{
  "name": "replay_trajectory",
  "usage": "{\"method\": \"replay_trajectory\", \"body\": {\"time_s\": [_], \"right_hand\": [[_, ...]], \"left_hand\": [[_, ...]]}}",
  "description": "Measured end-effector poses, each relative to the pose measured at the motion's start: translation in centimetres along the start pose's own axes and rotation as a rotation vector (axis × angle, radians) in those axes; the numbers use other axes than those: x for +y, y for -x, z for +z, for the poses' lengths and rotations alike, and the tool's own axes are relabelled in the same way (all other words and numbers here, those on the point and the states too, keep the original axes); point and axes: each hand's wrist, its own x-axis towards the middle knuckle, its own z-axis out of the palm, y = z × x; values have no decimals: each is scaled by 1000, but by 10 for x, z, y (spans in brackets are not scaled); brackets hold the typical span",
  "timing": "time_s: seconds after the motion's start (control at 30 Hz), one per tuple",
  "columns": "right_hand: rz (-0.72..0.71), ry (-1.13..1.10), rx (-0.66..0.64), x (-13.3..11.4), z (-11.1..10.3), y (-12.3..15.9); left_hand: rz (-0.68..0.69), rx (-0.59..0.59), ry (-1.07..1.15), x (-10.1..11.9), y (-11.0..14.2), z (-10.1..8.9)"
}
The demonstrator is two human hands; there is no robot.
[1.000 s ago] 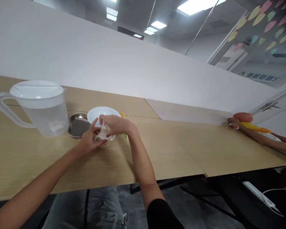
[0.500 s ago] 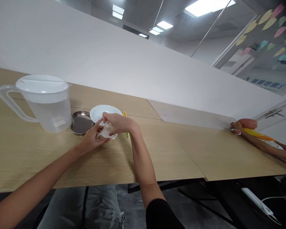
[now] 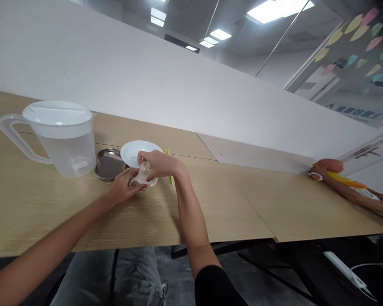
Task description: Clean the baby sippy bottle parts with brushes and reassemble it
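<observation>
Okay so the action here is dead center on a light wood table: both hands are closed on a small clear plastic bottle, held up just off the tabletop. The right hand comes over the top and grips the upper part, while the left hand sits lower with its fingers curled around the white handled part. Looks like one hand is there to steady and the other to work the top, though that's just my read. Something tan shows underneath, but the fingers hide too much to tell what it is.

Around the hands, a white plate sits at 12 o'clock, with a yellow-green utensil poking out just past it around 1. At 10 o'clock there's a round steel tray, and next to it a big clear pitcher with a white lid, handle pointing away from the hands, maybe just parked out of the way. Way off at 3 o'clock, another person's hand rests by an orange object.
</observation>
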Motion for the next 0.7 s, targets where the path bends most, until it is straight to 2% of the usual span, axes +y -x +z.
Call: {"method": "replay_trajectory", "body": {"time_s": [0.37, 0.7], "right_hand": [[-32, -7, 3, 5, 1, -4], [0, 13, -1, -2, 2, 0]], "left_hand": [[19, 38, -19, -3, 1, 2], [-28, -5, 12, -1, 0, 0]]}}
